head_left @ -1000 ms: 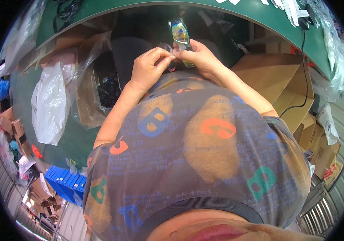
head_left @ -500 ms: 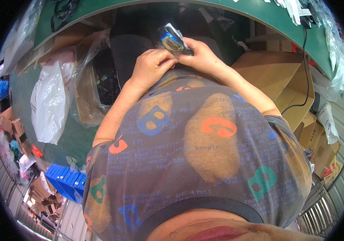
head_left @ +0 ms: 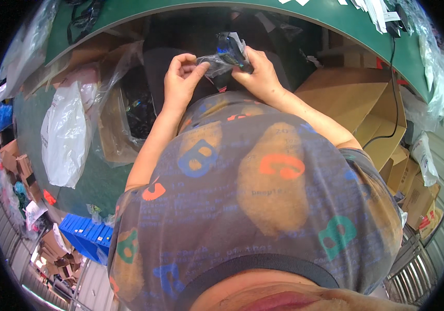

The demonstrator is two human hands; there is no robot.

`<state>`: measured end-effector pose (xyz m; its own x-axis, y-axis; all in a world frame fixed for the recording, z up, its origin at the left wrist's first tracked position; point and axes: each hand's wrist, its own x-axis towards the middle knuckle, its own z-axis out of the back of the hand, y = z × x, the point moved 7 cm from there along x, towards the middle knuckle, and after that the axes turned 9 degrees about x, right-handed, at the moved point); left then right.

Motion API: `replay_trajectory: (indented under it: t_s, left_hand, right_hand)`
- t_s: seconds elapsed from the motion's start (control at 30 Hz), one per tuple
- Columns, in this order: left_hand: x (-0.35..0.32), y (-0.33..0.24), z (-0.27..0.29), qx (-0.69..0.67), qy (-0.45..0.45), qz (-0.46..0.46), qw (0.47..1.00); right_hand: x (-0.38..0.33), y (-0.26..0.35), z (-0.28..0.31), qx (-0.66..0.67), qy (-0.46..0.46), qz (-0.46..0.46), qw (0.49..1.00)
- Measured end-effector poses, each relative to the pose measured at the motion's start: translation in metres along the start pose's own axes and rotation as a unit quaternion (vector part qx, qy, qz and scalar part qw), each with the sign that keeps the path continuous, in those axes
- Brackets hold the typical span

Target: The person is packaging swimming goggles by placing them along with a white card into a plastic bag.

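In front of my waist, my right hand (head_left: 261, 72) grips a dark, glossy item (head_left: 228, 47) with blue glints, its exact kind unclear. A clear plastic bag (head_left: 219, 66) is around or against it and stretches toward the left. A white slip or label (head_left: 238, 40) shows at its far side. My left hand (head_left: 182, 80) has its thumb and forefinger at the bag's loose end, seemingly pinching it, while the other fingers are curled.
A green table (head_left: 165, 6) curves across the far side, with white papers (head_left: 375, 13) and a black cable. An open cardboard box (head_left: 346, 93) stands right. At left are a white plastic bag (head_left: 64, 140), another carton (head_left: 113, 124) and blue boxes (head_left: 84, 233).
My left hand has moved left, away from my right, drawing out the clear plastic between them. The glossy item has turned more upright and shifted slightly right in my right hand.
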<state>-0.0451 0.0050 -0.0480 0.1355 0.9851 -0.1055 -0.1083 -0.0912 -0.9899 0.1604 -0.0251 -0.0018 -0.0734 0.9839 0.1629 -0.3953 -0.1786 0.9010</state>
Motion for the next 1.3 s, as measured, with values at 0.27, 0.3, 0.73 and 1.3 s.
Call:
replay_trajectory:
  t_s: [0.27, 0.3, 0.73, 1.3]
  left_hand:
    - [0.005, 0.034, 0.001, -0.038, 0.005, 0.093, 0.995]
    - [0.011, 0.027, 0.007, 0.033, -0.016, 0.017, 0.999]
    - [0.000, -0.028, 0.012, 0.280, -0.022, -0.040, 0.959]
    - [-0.025, -0.069, 0.007, 0.355, -0.042, -0.234, 0.904]
  right_hand:
    - [0.004, -0.011, -0.013, 0.071, 0.033, -0.064, 0.995]
    - [0.006, -0.007, -0.009, 0.070, 0.034, -0.062, 0.995]
    - [0.007, 0.035, -0.011, -0.256, 0.255, 0.110, 0.926]
    - [0.005, -0.025, -0.090, 0.551, 0.209, -0.382, 0.712]
